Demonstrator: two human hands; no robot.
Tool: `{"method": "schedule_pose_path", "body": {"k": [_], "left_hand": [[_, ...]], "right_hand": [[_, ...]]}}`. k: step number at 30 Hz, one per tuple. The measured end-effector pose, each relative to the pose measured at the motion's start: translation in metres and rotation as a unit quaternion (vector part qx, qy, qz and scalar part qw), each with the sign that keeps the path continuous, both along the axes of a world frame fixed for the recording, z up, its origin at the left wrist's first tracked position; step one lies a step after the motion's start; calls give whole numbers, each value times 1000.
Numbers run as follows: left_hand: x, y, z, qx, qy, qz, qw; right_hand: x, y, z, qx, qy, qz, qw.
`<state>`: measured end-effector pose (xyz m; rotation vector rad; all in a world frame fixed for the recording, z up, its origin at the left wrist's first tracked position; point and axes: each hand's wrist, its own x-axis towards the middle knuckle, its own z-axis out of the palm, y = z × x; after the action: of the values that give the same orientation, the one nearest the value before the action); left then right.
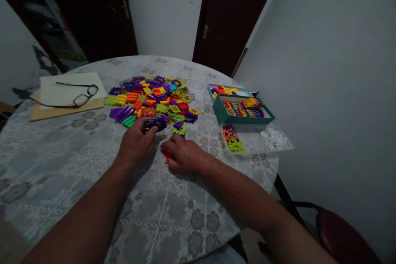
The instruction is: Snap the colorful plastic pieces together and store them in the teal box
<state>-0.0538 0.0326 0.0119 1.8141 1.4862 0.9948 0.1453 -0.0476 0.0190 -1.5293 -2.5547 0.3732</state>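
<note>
Purple piece [157, 123] sits pinched betw thumb & fingertips of my left hand [136, 142], at the pile [154, 99] edge, while right hand [182, 154] curls shut over a red piece [167, 156] just beside; I'd hold both by the edges, firm & low.

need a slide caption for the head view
Left hand on a purple piece, right hand over an orange piece, beside a pile of coloured plastic pieces on a round table.

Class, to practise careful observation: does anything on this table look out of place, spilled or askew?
The printed sheet beside the clear tray seems to jut over the table edge. The loose pieces lie heaped, not spilled.
</note>
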Motion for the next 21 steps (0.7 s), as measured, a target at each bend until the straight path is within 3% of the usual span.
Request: {"method": "schedule_pose_path", "body": {"k": [3,6,9,12,17,21], "left_hand": [[0,-1,0,-2,11,-12,1000],[1,-4,-2,-2,20,-27,999],[5,-7,-3,6,39,-53,998],[9,-11,-2,12,69,-73,995],[11,-12,-3,14,84,-88,992],[7,-8,-8,25,88,-84,992]], "right_hand": [[11,-13,11,-3,21,15,1000],[39,-33,30,42,83,-18,996],[86,-56,50,110,145,-77,980],[143,-75,59,174,127,-155,964],[224,-89,43,193,23,-243,950],[257,-90,28,168,-55,-305,936]]}}
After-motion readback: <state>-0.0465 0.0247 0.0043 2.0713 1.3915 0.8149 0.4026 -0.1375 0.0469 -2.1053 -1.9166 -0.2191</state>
